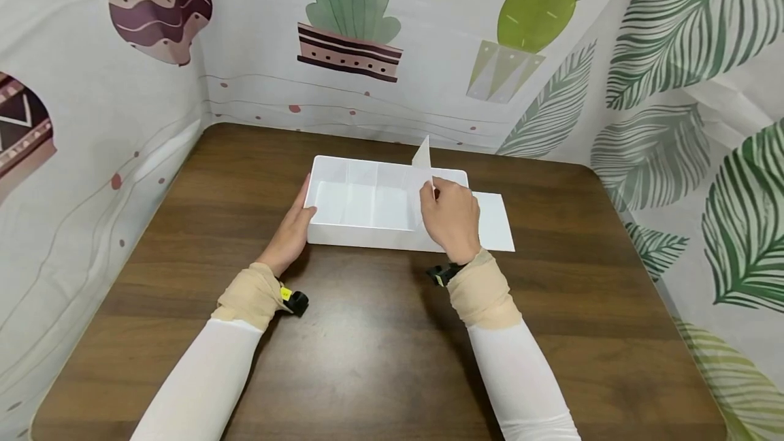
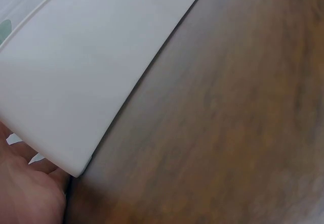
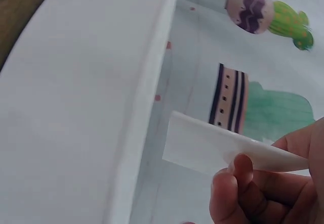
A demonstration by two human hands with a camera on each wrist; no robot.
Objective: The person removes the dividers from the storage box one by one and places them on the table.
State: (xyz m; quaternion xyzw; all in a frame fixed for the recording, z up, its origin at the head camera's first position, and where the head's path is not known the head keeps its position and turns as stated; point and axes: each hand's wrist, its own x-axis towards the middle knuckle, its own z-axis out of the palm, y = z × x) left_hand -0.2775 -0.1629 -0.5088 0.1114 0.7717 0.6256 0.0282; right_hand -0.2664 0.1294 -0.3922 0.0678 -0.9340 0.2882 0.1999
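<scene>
A white rectangular box, divided into compartments by upright partitions, sits on the wooden table. At its left end my left hand grips the side wall, thumb at the rim and fingers along the outside; the left wrist view shows those fingers curled by the box's lower corner. My right hand is over the box's right part, pinching a thin white divider between thumb and fingers. Upright, the divider rises above the rim. The hand covers some of the right-hand compartments.
A flat white panel lies on the table just right of the box, partly hidden by it and the right hand. Brown wooden table surrounds the box. Behind and at the sides hangs a cloth printed with cacti and leaves.
</scene>
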